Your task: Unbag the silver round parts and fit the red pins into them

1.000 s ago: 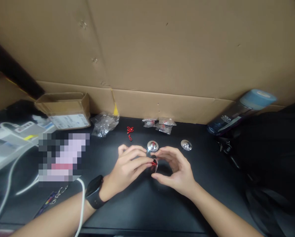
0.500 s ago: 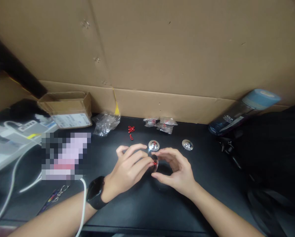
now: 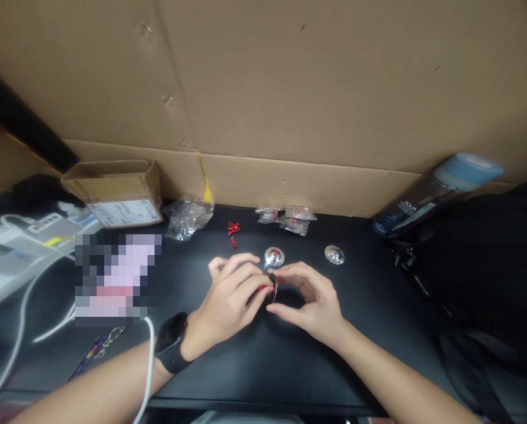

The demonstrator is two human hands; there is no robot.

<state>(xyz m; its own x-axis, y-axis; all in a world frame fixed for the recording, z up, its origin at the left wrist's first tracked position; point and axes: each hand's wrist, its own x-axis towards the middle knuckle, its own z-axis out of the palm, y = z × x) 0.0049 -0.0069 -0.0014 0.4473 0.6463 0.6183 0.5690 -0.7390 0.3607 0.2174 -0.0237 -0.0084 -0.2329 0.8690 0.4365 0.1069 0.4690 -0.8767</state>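
Note:
Over the black table [image 3: 254,365], my left hand [image 3: 230,297] pinches a red cord [image 3: 263,287] threaded at a small shiny metal disc [image 3: 274,285]. My right hand [image 3: 310,297] curls round that disc and holds it on edge between thumb and fingers. A black watch [image 3: 171,342] sits on my left wrist. Two more shiny domed discs lie flat just beyond my hands, one [image 3: 274,256] right behind them and one [image 3: 334,254] further right. A loose red cord [image 3: 233,229] lies behind my left hand.
Small clear bags with red cords [image 3: 289,220] and a crumpled clear bag [image 3: 187,217] lie by the cardboard wall [image 3: 289,88]. A small open carton [image 3: 113,191] stands at the left. A blue-capped bottle [image 3: 435,194] lies at the right over a black bag [image 3: 488,282]. White cables [image 3: 20,306] trail on the left.
My hands have stayed together on the disc. The disc has turned more edge-on and the red cord shows less; the view shifted slightly.

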